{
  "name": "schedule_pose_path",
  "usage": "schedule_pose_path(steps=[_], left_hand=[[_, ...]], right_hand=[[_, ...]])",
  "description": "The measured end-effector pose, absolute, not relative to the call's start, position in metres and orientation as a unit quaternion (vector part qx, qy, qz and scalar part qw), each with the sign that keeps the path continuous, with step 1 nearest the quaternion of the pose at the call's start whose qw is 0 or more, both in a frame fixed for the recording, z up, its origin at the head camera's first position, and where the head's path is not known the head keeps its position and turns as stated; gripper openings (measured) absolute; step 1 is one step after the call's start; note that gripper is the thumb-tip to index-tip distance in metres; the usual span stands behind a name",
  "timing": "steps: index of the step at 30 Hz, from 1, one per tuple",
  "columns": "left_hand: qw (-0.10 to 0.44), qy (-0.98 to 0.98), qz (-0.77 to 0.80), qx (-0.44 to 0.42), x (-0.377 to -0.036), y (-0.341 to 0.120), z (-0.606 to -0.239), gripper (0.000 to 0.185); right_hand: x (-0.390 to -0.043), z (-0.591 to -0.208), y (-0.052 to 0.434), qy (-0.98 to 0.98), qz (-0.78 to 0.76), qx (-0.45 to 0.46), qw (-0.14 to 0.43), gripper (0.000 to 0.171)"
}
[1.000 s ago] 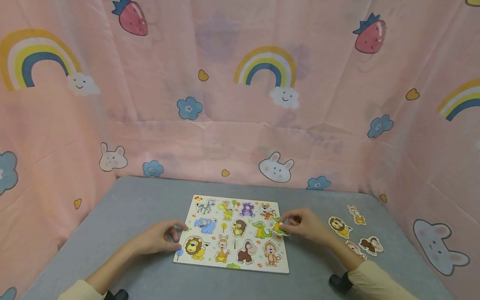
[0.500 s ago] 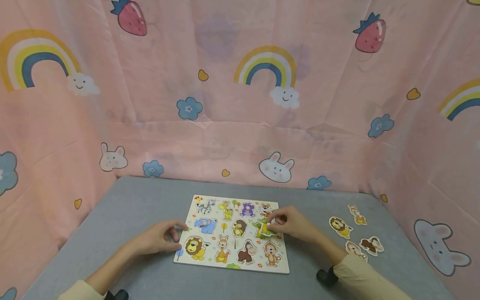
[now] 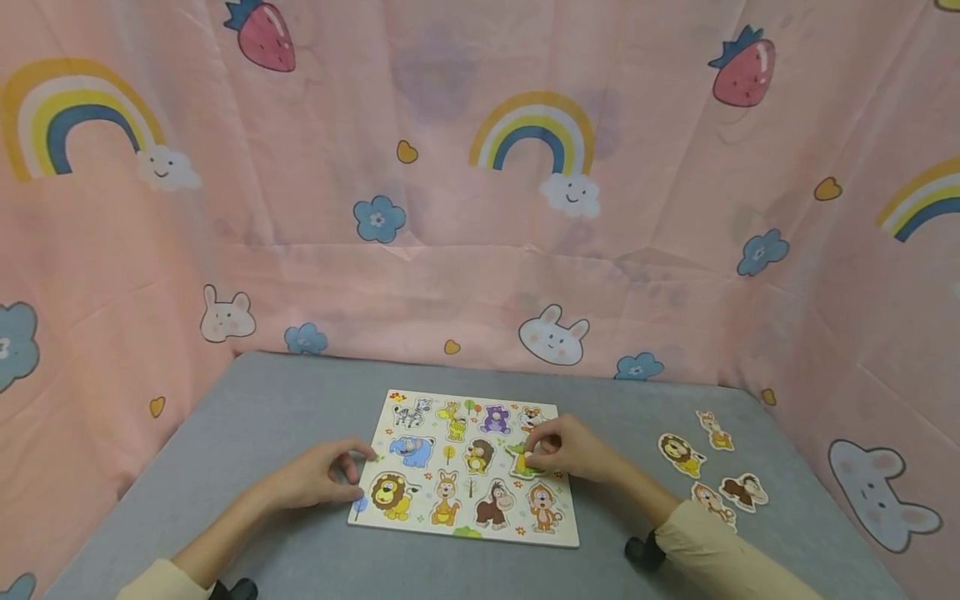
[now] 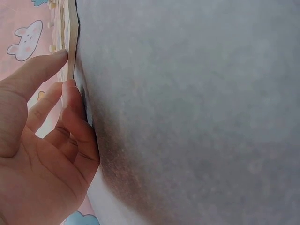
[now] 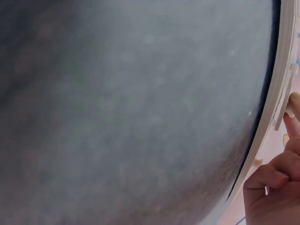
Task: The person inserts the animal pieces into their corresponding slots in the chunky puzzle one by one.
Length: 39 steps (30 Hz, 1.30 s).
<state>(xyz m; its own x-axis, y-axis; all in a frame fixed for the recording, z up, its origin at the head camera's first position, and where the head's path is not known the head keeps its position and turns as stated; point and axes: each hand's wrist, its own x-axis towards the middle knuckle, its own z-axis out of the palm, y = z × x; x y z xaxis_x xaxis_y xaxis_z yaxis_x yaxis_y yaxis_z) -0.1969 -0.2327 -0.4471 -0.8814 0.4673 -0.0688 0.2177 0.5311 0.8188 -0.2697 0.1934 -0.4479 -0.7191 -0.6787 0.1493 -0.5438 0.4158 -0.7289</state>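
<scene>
Grey table [image 3: 420,575] — loose pieces [image 3: 681,456] rightward; left hand [image 3: 324,479] grips board [image 3: 422,504], right hand [image 3: 576,450] pinches crocodile [image 3: 521,463] (tiger [image 3: 531,416] partly hidden).

A green crocodile piece [image 3: 522,465] overlies the flat animal board [image 3: 426,504].

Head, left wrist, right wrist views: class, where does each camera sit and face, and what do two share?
Head: on the head, facing forward and down at the cream rectangular animal puzzle board; left hand, right hand show.
Left wrist: on that wrist, towards the grey flat tabletop and board's edge; left hand shows.
Right wrist: on that wrist, likewise directed; right hand partly shows.
Shared: both wrist views show tabletop and edge.
</scene>
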Motion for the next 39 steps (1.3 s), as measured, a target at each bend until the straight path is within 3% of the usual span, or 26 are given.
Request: schedule_pose_path(steps=[39], left_hand=[[0.141, 0.864, 0.443, 0.195, -0.1966, -0.2311, -0.447, 0.046]], right_hand=[[-0.2747, -0.4481, 0.1891, 0.853, -0.361, -0.361, 0.105, 0.006]])
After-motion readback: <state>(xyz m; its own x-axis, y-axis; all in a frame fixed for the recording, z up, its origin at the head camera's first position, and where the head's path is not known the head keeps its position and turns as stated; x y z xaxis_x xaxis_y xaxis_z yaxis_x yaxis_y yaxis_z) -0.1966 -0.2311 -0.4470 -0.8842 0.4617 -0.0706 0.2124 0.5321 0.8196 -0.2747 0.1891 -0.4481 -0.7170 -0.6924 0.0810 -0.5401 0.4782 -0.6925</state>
